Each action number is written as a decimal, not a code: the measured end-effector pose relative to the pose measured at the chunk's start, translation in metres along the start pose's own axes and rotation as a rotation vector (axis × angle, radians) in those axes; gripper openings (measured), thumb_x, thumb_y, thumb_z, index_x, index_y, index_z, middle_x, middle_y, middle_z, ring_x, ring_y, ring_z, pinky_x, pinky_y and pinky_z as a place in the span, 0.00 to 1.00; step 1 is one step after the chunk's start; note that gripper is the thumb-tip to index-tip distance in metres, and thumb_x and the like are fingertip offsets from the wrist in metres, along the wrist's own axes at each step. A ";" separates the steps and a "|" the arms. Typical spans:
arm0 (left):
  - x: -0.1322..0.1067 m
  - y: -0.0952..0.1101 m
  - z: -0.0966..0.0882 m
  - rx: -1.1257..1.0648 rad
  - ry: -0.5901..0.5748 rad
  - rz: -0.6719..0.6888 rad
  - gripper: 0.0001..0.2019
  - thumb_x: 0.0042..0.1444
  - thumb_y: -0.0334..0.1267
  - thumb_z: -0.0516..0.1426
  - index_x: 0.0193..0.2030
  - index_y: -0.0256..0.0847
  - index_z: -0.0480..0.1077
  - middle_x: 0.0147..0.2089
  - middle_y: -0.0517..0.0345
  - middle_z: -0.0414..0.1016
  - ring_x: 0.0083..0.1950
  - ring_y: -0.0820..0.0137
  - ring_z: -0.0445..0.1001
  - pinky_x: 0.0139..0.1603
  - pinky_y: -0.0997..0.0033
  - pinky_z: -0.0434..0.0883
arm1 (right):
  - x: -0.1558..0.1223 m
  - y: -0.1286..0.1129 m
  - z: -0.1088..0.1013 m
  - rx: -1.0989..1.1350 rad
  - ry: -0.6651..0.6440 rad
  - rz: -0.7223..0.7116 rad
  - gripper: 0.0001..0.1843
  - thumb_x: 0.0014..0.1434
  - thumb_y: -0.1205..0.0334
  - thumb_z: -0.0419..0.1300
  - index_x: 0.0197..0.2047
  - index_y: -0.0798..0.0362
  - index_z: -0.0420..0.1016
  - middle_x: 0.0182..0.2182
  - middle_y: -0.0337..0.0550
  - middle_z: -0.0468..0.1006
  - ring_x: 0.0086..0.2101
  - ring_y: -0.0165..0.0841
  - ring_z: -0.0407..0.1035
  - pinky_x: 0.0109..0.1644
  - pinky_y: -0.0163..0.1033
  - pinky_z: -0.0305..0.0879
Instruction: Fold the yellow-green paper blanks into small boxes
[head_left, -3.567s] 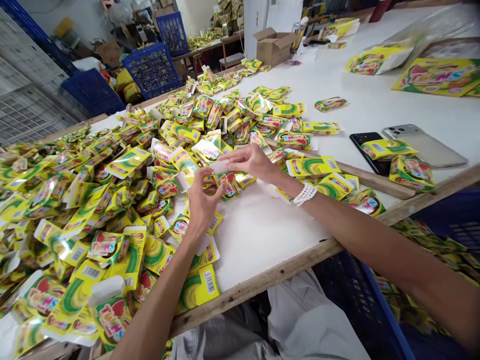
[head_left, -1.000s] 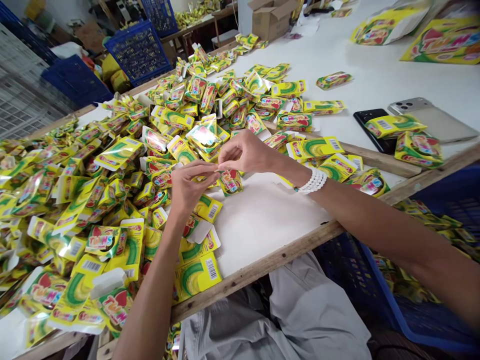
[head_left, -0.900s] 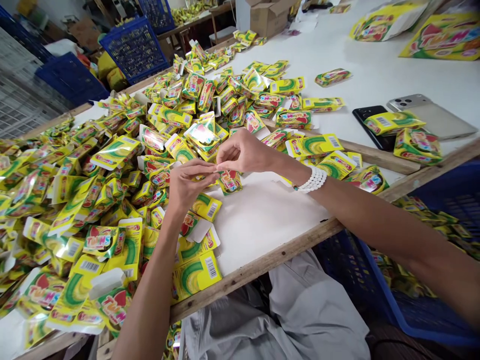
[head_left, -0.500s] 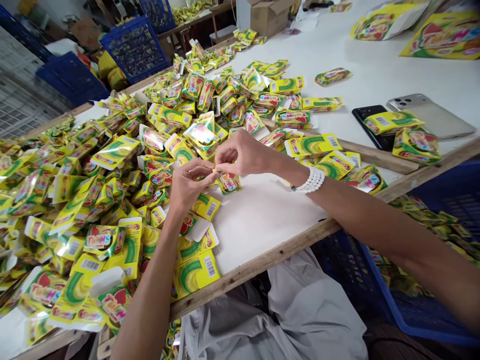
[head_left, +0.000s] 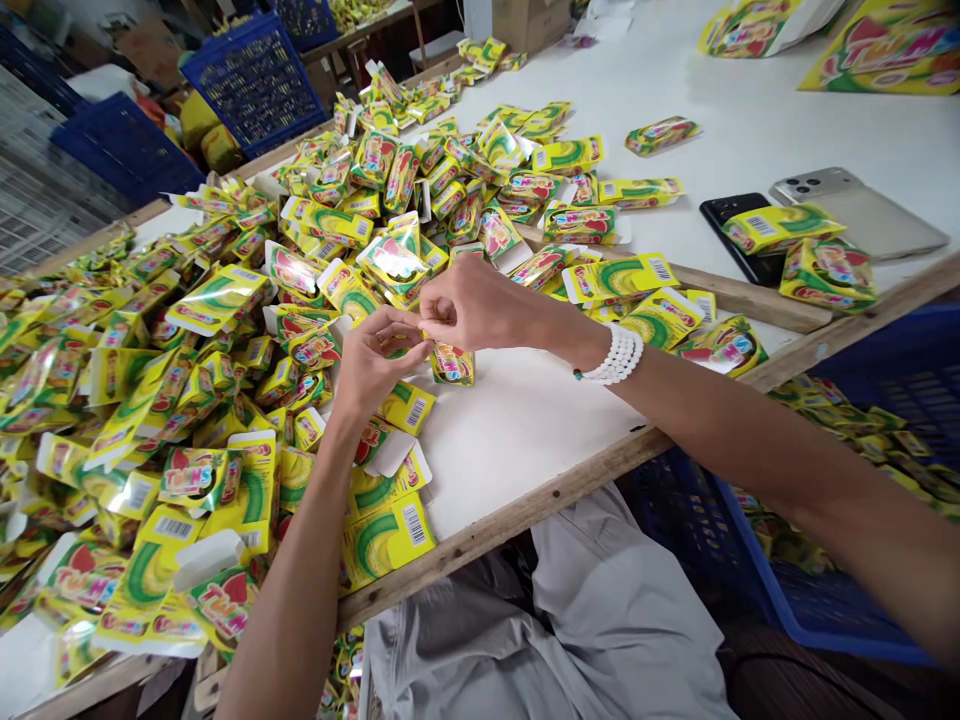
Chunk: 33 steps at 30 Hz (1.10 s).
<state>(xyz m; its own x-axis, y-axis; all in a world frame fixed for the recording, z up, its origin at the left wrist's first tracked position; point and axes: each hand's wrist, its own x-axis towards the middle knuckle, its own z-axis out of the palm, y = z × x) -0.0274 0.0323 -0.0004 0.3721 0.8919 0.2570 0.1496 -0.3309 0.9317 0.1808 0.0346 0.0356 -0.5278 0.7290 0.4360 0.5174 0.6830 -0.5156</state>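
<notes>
Over the bare strip of white tabletop, my left hand (head_left: 377, 358) and my right hand (head_left: 476, 308) meet at the fingertips. Both are closed in a pinch at the top end of a small printed carton (head_left: 453, 367), yellow and green with red fruit. Its lower part shows below my right fingers; the upper end is mostly hidden by them. White beads (head_left: 619, 355) circle my right wrist. Left of my hands spreads a big heap of similar cartons (head_left: 217, 300), some with white flaps standing out. Flat yellow cartons (head_left: 390, 540) lie by my left forearm.
A wooden edge strip (head_left: 555, 494) borders the table in front of my lap. Two phones (head_left: 862, 215) lie at the right, with cartons on the black one. Below right stands a blue crate (head_left: 817, 600) containing cartons. More blue crates (head_left: 255, 85) stand beyond the table.
The whole view has shifted slightly, so the scene sits a little higher and further left. Both hands stay together at the same carton, with only small finger movement.
</notes>
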 end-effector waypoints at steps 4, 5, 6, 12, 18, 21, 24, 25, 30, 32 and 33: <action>-0.001 0.001 0.005 -0.008 -0.016 -0.003 0.28 0.42 0.52 0.78 0.42 0.43 0.73 0.38 0.60 0.77 0.41 0.70 0.79 0.45 0.70 0.80 | 0.002 0.001 0.001 0.010 -0.007 0.017 0.16 0.63 0.65 0.63 0.24 0.52 0.67 0.21 0.38 0.68 0.29 0.30 0.56 0.40 0.42 0.56; -0.001 0.002 0.004 -0.009 -0.022 0.000 0.29 0.42 0.52 0.79 0.43 0.43 0.72 0.39 0.60 0.77 0.42 0.69 0.79 0.46 0.70 0.80 | 0.003 0.001 0.002 0.017 0.000 0.025 0.16 0.61 0.65 0.64 0.23 0.53 0.68 0.21 0.39 0.69 0.28 0.30 0.57 0.39 0.42 0.56; -0.002 0.001 0.004 -0.010 -0.031 0.003 0.29 0.42 0.52 0.79 0.43 0.43 0.72 0.39 0.60 0.77 0.42 0.69 0.78 0.47 0.70 0.80 | 0.004 0.001 0.003 0.023 0.011 0.033 0.15 0.60 0.66 0.64 0.23 0.53 0.68 0.21 0.39 0.69 0.28 0.30 0.58 0.39 0.42 0.57; -0.005 -0.007 0.013 0.039 -0.073 0.028 0.32 0.46 0.51 0.77 0.51 0.46 0.67 0.54 0.53 0.76 0.51 0.65 0.79 0.48 0.69 0.79 | 0.007 0.006 0.009 0.037 0.070 0.087 0.09 0.53 0.69 0.65 0.23 0.54 0.72 0.22 0.40 0.73 0.30 0.31 0.65 0.42 0.42 0.60; -0.014 -0.009 0.046 0.265 0.106 0.078 0.39 0.53 0.36 0.70 0.69 0.48 0.59 0.52 0.55 0.79 0.49 0.64 0.79 0.51 0.66 0.75 | 0.006 0.006 0.007 0.122 0.226 0.183 0.08 0.55 0.69 0.65 0.25 0.54 0.74 0.24 0.42 0.77 0.30 0.33 0.68 0.39 0.41 0.64; -0.018 -0.004 0.047 0.337 0.196 0.065 0.35 0.56 0.34 0.66 0.69 0.49 0.60 0.43 0.62 0.77 0.35 0.69 0.73 0.45 0.67 0.73 | 0.005 0.006 0.005 0.170 0.304 0.203 0.09 0.57 0.66 0.65 0.25 0.53 0.75 0.24 0.43 0.77 0.29 0.34 0.69 0.36 0.41 0.66; -0.020 0.000 0.042 0.398 0.228 0.083 0.32 0.57 0.36 0.67 0.67 0.49 0.64 0.41 0.63 0.76 0.33 0.70 0.70 0.44 0.68 0.72 | 0.005 0.009 0.003 0.209 0.348 0.212 0.11 0.57 0.62 0.66 0.24 0.51 0.75 0.23 0.43 0.77 0.28 0.34 0.69 0.33 0.41 0.66; -0.019 0.000 0.041 0.415 0.231 0.092 0.32 0.56 0.37 0.67 0.66 0.48 0.65 0.42 0.63 0.77 0.34 0.69 0.71 0.44 0.68 0.72 | 0.006 0.010 0.003 0.224 0.352 0.218 0.11 0.58 0.60 0.67 0.24 0.51 0.75 0.23 0.43 0.78 0.29 0.34 0.70 0.33 0.41 0.67; -0.016 0.000 0.037 0.472 0.253 0.140 0.34 0.53 0.35 0.69 0.67 0.45 0.67 0.54 0.53 0.80 0.51 0.58 0.78 0.55 0.62 0.73 | 0.006 0.016 0.000 0.302 0.350 0.234 0.19 0.60 0.45 0.68 0.28 0.52 0.80 0.21 0.46 0.78 0.34 0.37 0.73 0.32 0.39 0.66; -0.016 0.000 0.035 0.464 0.246 0.156 0.33 0.54 0.34 0.68 0.67 0.44 0.68 0.57 0.52 0.80 0.55 0.55 0.79 0.58 0.60 0.73 | 0.006 0.016 -0.002 0.305 0.366 0.247 0.17 0.60 0.48 0.68 0.28 0.52 0.80 0.22 0.45 0.77 0.33 0.37 0.72 0.33 0.40 0.66; -0.015 0.000 0.034 0.458 0.244 0.164 0.33 0.54 0.34 0.68 0.67 0.44 0.69 0.57 0.52 0.81 0.55 0.55 0.79 0.59 0.60 0.73 | 0.006 0.016 -0.002 0.312 0.334 0.250 0.15 0.61 0.51 0.68 0.29 0.51 0.80 0.23 0.44 0.76 0.33 0.36 0.71 0.33 0.41 0.66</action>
<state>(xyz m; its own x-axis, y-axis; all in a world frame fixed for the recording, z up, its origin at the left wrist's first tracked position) -0.0020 0.0083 -0.0131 0.2090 0.8450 0.4922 0.5117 -0.5235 0.6813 0.1870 0.0500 0.0320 -0.1438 0.8782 0.4561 0.3478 0.4764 -0.8075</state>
